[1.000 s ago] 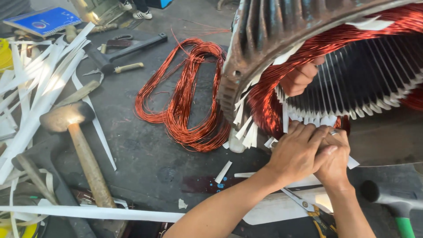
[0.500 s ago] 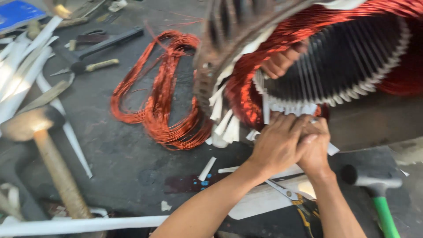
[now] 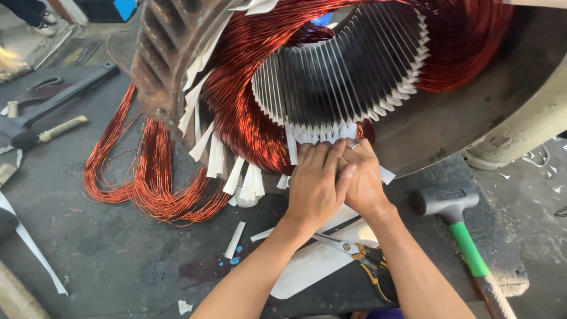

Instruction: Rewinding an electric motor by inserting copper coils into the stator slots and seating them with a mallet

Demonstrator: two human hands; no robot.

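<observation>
A big motor stator lies on its side, its grey slotted core point(image 3: 336, 77) ringed by red copper windings point(image 3: 242, 118). White insulating paper strips point(image 3: 254, 180) stick out of the slots along its lower edge. Both my hands press together on that lower edge. My left hand point(image 3: 316, 186) lies flat, its fingers over those of my right hand point(image 3: 366, 180). The right hand wears a ring and covers a white paper strip point(image 3: 387, 175) that pokes out beside it.
A loose bundle of copper wire point(image 3: 147, 189) lies on the dark bench at left. A black mallet with a green handle point(image 3: 458, 227) lies at right. Yellow-handled scissors point(image 3: 366, 263) rest on a white sheet point(image 3: 307, 272). Hand tools point(image 3: 56, 127) lie far left.
The view has swung closer onto the stator. My hands stay pressed on its lower edge. Another hand seen inside the stator earlier is out of sight now.
</observation>
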